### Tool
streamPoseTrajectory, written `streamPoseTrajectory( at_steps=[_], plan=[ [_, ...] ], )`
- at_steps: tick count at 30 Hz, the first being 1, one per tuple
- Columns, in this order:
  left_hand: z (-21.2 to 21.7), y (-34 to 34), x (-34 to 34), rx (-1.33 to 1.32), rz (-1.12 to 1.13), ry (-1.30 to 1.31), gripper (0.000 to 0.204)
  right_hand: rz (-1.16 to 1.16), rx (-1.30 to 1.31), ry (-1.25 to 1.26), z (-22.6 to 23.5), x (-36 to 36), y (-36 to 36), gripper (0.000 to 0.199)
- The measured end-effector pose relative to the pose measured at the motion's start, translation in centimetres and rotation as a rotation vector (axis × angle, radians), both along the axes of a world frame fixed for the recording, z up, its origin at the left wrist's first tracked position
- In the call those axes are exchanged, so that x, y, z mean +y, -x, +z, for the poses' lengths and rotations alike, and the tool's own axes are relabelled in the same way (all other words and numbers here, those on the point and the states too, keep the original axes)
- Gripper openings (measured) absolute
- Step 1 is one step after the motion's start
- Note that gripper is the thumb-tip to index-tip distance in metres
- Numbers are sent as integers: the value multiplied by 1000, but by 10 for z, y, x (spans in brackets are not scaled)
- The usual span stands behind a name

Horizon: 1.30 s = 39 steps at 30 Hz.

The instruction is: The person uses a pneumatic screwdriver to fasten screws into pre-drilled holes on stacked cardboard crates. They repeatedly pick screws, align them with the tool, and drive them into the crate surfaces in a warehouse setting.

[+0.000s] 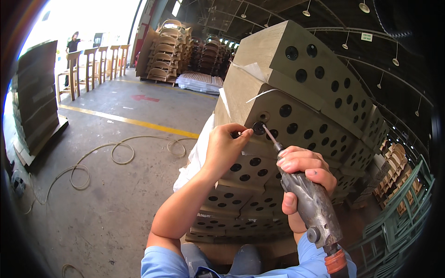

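My right hand (306, 169) is wrapped round a worn metal air screwdriver (317, 206), with an orange-red fitting at its lower end. Its long bit (270, 133) points up and left, the tip at a black round disc (258, 128) on the grey-brown panel's edge face. Just left of that disc, my left hand (228, 141) is closed in a pinch, thumb and finger together near the disc's rim. Whatever lies between those fingers is hidden. A bare round recess (263, 116) shows just above the disc. Several black discs, such as one upper disc (285, 110), dot the stacked panels (255, 99).
White wrapping (197, 155) hangs at the stack's left side. A thin hose (118, 144) loops over the concrete floor, near a yellow line (130, 121). Chairs (74, 69) and a distant person (73, 44) are at back left. Green metal frames (401, 208) stand at right.
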<state>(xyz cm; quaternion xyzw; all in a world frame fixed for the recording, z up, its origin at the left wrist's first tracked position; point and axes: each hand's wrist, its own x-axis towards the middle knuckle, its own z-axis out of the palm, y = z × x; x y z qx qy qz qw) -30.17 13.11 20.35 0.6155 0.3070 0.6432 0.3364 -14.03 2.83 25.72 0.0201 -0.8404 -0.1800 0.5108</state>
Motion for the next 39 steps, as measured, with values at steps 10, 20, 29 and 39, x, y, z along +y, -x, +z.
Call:
streamPoseTrajectory(
  at_steps=[10,20,29,39],
  plan=[
    [25,-4,10,378,40,-68,20,68,-133,10,24,4,-1,44],
    [61,6,28,543,234,-412,15,66,-313,20,39,7,-1,49],
    [90,-10,32,1169,447,-860,6,41,-229,67,31,2,5,38],
    [83,-5,39,1085,498,-942,7,38,-214,60,28,4,6,39]
  ],
)
